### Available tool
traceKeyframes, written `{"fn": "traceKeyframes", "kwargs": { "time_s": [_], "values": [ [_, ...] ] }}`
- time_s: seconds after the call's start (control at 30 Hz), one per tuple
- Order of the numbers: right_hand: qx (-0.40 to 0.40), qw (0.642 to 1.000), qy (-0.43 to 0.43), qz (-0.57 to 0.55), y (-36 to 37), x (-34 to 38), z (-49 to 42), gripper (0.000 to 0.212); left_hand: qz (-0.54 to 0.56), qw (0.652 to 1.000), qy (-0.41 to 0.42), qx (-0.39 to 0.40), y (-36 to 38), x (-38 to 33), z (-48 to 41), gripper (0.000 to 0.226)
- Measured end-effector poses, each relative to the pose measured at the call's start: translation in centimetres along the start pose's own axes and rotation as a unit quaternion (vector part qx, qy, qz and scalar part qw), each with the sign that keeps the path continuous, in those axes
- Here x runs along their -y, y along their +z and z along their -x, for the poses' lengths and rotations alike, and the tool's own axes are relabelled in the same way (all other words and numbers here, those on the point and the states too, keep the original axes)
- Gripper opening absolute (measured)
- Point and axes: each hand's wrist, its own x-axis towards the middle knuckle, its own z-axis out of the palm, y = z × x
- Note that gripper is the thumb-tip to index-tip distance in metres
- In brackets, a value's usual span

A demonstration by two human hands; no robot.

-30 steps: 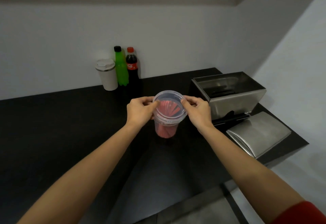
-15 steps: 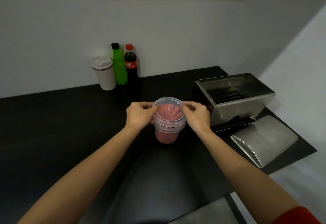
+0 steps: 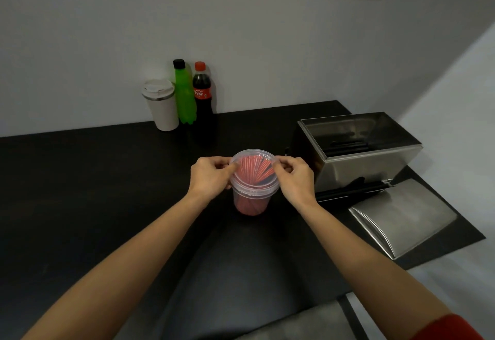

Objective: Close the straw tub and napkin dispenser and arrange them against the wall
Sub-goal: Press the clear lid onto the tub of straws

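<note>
Plainly, the main risk is judged to lie in the clear lid (image 3: 254, 164), which is seen resting on the rim of the straw tub (image 3: 251, 200) but cannot be confirmed as snapped down all round. If pressure is applied unevenly, one edge could pop up, or the light tub could be tipped and the red straws (image 3: 253, 172) spilled across the black counter (image 3: 80, 192). A straw standing proud of the rim could also be trapped under the lid.

The tub is placed upright in the middle of the counter, well apart from the back wall (image 3: 267, 58), with the open napkin dispenser (image 3: 359, 152) just beside it on the right and the dispenser's detached metal cover (image 3: 401, 216) laid flat nearer the counter edge.

The left hand (image 3: 210, 177) is curled against the lid's left edge and the right hand (image 3: 294, 179) against its right edge, each edge being pinched between thumb and fingertips. Both forearms are extended forward, and the wrists are held roughly level with the lid.
</note>
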Motion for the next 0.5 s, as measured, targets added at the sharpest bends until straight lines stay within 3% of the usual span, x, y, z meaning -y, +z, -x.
{"fn": "traceKeyframes", "kwargs": {
  "time_s": [0.3,0.5],
  "values": [
    [-0.014,1.000,-0.015,-0.020,0.6,-0.7,0.4,0.024,-0.049,0.992,0.102,-0.056,0.7,0.4,1.2,0.028],
    [0.019,1.000,0.002,-0.018,0.5,-0.5,-0.1,0.027,-0.059,0.995,0.072,-0.038,0.5,0.7,0.3,0.027]
  ]
}}
